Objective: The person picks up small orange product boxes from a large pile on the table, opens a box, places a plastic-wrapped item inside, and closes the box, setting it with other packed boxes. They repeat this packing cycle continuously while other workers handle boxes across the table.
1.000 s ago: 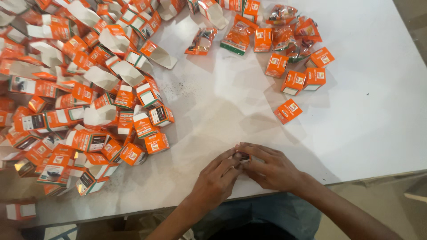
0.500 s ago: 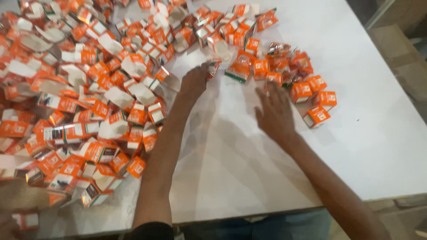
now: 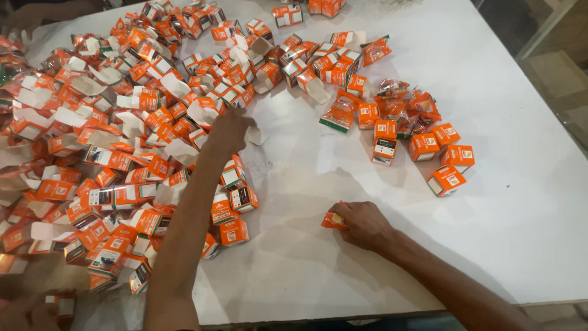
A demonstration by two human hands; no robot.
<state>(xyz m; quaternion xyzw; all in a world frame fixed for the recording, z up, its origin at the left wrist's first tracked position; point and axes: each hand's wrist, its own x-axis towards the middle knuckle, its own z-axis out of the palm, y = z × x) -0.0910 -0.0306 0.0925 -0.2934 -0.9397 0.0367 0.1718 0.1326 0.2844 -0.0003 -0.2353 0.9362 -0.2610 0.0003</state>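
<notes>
My left hand (image 3: 229, 130) reaches out to the edge of a big heap of small orange and white cartons (image 3: 110, 147), many with open flaps, and closes on one open carton (image 3: 254, 136) whose white flap sticks out to the right. My right hand (image 3: 362, 224) rests on the white table (image 3: 502, 233) close to me, fingers pinching a small orange sachet (image 3: 334, 220). A group of closed orange cartons (image 3: 441, 153) and shiny orange sachets (image 3: 404, 104) lies to the upper right of that hand.
More cartons (image 3: 321, 7) lie at the far table edge. Another person's hand (image 3: 21, 21) shows at the top left corner, and a blurred hand (image 3: 27, 309) at the bottom left. The table's right edge (image 3: 551, 116) drops off to a floor.
My left hand has drawn back from the far middle of the table to the heap's edge. My right hand has pulled back toward me and now holds an orange sachet.
</notes>
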